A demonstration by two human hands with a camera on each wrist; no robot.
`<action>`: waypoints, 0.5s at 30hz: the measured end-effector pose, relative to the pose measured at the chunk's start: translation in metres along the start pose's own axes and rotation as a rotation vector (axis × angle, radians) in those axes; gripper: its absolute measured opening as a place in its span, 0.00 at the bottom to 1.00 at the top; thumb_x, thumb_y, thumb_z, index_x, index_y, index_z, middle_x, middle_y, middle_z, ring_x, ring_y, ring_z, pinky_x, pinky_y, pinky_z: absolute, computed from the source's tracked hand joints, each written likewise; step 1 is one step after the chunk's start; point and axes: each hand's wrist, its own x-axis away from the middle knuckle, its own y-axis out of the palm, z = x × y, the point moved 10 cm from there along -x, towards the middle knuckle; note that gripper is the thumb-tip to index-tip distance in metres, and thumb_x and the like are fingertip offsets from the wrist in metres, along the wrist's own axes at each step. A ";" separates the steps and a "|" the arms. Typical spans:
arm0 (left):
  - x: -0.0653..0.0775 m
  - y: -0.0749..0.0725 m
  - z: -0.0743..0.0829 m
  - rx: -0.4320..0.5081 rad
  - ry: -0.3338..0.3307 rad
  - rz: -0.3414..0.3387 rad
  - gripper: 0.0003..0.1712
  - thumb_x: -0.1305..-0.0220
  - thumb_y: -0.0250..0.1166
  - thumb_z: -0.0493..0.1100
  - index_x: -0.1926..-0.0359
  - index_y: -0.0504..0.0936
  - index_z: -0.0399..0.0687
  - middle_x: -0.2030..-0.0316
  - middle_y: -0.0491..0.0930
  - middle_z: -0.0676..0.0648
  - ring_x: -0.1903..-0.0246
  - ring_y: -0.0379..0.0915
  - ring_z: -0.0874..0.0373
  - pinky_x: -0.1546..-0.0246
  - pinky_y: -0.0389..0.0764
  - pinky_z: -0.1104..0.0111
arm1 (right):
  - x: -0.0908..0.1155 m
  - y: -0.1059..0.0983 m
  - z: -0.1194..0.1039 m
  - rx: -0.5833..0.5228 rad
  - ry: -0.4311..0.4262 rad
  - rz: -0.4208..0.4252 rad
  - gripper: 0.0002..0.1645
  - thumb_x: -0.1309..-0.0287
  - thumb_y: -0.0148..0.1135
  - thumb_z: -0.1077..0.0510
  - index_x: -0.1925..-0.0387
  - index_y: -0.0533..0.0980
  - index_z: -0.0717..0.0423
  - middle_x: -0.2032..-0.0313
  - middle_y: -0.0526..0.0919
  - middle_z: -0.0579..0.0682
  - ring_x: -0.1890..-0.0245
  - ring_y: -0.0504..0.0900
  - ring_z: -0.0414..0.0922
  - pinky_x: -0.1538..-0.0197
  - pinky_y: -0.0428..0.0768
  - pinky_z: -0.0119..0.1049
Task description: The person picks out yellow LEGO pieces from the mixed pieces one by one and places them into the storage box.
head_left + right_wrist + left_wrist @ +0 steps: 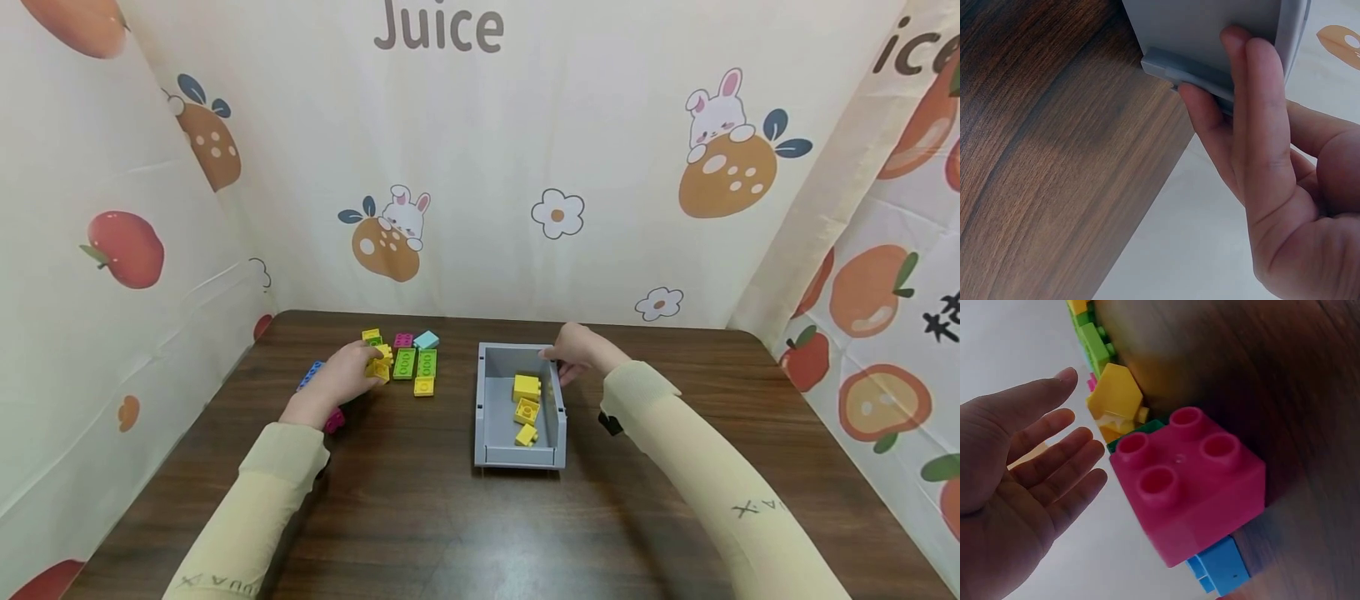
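Note:
My left hand [341, 383] reaches over the loose toy bricks at the left of the table. In the left wrist view its fingers are loosely extended, with a gap between thumb and fingers and nothing seen held. Just beyond the fingertips lie yellow bricks [1116, 394]; a pink brick [1188, 469] is nearer the camera. My right hand [585, 350] grips the far right wall of a grey bin [498, 457], thumb at the rim and fingers against the outside. Inside the bin are a larger yellow brick [527, 387] and two smaller yellow pieces [527, 411].
Green bricks [404, 364], a light blue brick [426, 339] and a magenta brick [403, 340] lie right of my left hand. A blue brick [309, 374] is partly hidden behind that hand. A printed curtain [480, 250] stands behind the brown table [420, 517].

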 end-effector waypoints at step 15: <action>-0.011 0.006 -0.004 -0.074 0.002 -0.023 0.23 0.45 0.70 0.41 0.51 0.79 0.30 0.56 0.75 0.35 0.59 0.74 0.47 0.52 0.78 0.53 | -0.002 -0.001 0.001 0.013 -0.001 -0.003 0.18 0.36 0.57 0.53 0.65 0.79 0.66 0.81 0.78 0.52 0.84 0.81 0.41 0.61 0.84 0.41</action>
